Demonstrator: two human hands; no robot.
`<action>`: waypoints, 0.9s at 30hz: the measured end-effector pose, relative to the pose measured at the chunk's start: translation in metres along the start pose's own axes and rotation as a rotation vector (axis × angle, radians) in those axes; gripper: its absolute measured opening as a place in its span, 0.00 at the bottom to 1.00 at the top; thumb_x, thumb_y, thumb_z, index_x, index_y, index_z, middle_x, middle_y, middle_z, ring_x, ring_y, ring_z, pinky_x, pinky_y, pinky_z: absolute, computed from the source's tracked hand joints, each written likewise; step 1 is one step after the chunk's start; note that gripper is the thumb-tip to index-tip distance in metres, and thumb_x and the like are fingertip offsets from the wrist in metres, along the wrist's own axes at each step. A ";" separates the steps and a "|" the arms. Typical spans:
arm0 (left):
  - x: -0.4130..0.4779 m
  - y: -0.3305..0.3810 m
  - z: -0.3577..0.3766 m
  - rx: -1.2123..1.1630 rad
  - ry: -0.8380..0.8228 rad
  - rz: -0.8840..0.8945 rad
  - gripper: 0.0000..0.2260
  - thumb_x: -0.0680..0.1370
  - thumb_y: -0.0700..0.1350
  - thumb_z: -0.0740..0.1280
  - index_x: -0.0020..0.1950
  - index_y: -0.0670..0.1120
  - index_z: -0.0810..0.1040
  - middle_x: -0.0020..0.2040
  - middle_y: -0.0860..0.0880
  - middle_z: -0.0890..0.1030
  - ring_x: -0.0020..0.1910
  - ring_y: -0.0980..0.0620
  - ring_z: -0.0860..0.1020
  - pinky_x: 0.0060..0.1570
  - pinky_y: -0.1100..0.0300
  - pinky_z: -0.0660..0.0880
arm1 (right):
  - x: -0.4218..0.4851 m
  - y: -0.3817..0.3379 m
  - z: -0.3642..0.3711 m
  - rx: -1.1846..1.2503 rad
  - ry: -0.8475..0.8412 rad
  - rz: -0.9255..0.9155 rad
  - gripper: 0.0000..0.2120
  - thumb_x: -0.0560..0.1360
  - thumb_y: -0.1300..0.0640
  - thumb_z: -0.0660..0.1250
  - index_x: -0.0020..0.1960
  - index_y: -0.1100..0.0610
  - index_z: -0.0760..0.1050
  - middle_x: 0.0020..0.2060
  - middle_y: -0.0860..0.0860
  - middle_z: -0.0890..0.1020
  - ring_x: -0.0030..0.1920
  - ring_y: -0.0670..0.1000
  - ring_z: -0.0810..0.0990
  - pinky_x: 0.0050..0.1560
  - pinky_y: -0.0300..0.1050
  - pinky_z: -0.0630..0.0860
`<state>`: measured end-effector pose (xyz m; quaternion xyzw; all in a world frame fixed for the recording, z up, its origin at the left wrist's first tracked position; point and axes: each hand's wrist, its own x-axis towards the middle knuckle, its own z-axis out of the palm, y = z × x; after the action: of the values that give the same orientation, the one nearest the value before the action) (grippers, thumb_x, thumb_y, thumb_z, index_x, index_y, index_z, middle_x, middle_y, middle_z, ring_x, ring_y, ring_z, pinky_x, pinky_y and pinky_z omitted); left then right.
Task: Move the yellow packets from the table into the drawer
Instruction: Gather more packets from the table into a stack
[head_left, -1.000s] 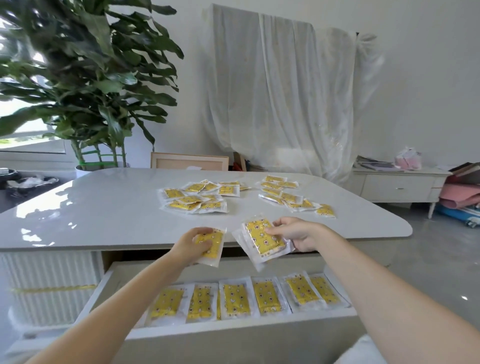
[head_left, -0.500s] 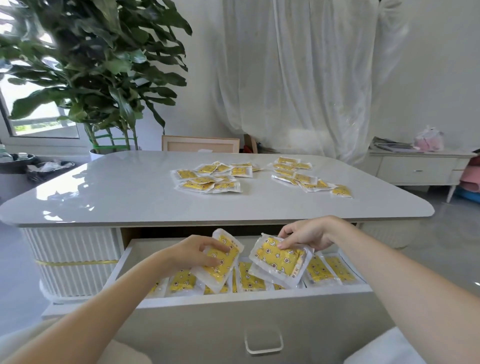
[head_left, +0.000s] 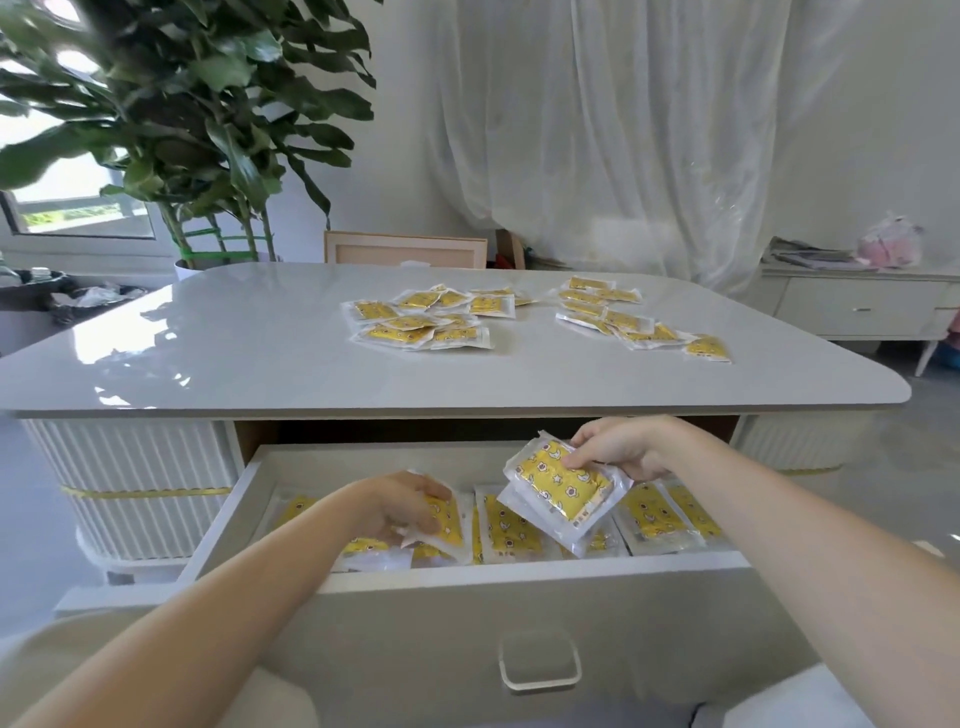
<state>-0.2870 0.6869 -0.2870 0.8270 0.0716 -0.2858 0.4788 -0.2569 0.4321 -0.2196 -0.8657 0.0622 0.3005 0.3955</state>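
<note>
Nearest, a yellow packet (head_left: 448, 521) is gripped by the left hand (head_left: 402, 506) low inside the open drawer (head_left: 519, 573). To its right, a stack of packets (head_left: 558, 493) is pinched by the right hand (head_left: 621, 453) above the drawer. Beyond both hands, loose packets (head_left: 431, 323) are scattered on the surface (head_left: 249, 358).

Your left hand (head_left: 402, 506) is holding a packet (head_left: 448, 521) low in the drawer (head_left: 519, 571). Just right of it, your right hand (head_left: 618, 454) is pinching a stack (head_left: 561, 491). Beyond both hands, loose packets (head_left: 421, 325) are lying on the table (head_left: 260, 353).
</note>
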 end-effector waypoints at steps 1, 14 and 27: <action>0.003 0.000 0.000 -0.016 -0.032 -0.008 0.23 0.76 0.33 0.66 0.67 0.52 0.72 0.67 0.46 0.72 0.65 0.47 0.72 0.56 0.57 0.75 | 0.003 0.000 0.002 0.004 -0.005 0.005 0.11 0.79 0.60 0.63 0.61 0.59 0.69 0.45 0.55 0.83 0.42 0.52 0.83 0.42 0.46 0.80; 0.008 -0.012 0.003 0.570 0.163 0.098 0.26 0.74 0.36 0.70 0.71 0.48 0.69 0.71 0.44 0.61 0.63 0.42 0.73 0.61 0.57 0.74 | 0.028 0.025 0.035 0.372 0.057 0.009 0.14 0.78 0.63 0.64 0.61 0.62 0.65 0.44 0.59 0.83 0.38 0.55 0.83 0.32 0.48 0.82; -0.004 0.019 0.017 -0.117 0.166 0.167 0.16 0.78 0.53 0.65 0.60 0.44 0.77 0.58 0.48 0.78 0.56 0.51 0.77 0.52 0.61 0.76 | 0.026 0.019 0.049 0.705 -0.079 -0.145 0.07 0.80 0.61 0.60 0.55 0.63 0.74 0.42 0.58 0.85 0.43 0.55 0.84 0.50 0.52 0.79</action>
<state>-0.2896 0.6631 -0.2775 0.8216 0.0583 -0.1706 0.5408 -0.2657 0.4577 -0.2713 -0.6660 0.0849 0.2649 0.6921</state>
